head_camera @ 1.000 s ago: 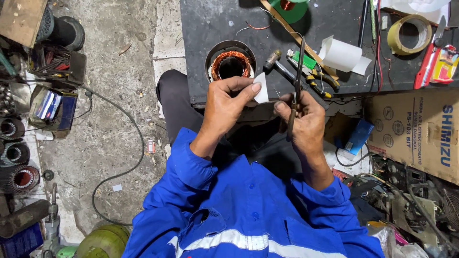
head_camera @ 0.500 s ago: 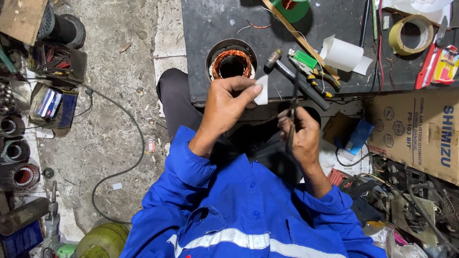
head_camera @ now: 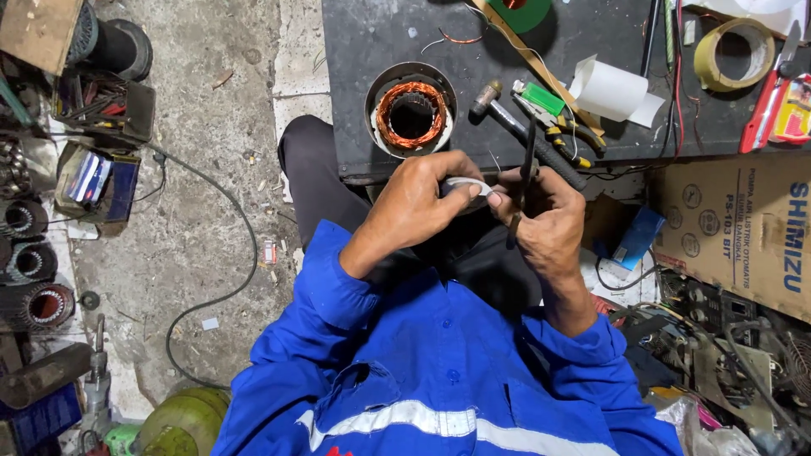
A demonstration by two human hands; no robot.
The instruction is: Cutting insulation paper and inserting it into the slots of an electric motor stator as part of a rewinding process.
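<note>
My left hand (head_camera: 418, 198) pinches a small white strip of paper (head_camera: 466, 182) just in front of the black table's near edge. My right hand (head_camera: 547, 221) grips a pair of dark scissors (head_camera: 527, 160), blades pointing up, and its fingertips touch the same strip. Both hands meet over my lap. Just beyond them, a motor stator (head_camera: 411, 110) with copper windings stands on the black table (head_camera: 363, 42).
On the table lie a hammer (head_camera: 515, 127), pliers with a green tool (head_camera: 553, 118), a roll of white paper (head_camera: 610, 91), a tape ring (head_camera: 733, 52) and wires. A cardboard box (head_camera: 743, 228) sits right. More stators (head_camera: 34, 279) and a cable clutter the floor at left.
My right hand has risen with the scissors and closed in on my left hand; its fingers now touch the paper strip, which looks smaller and more folded than before.
</note>
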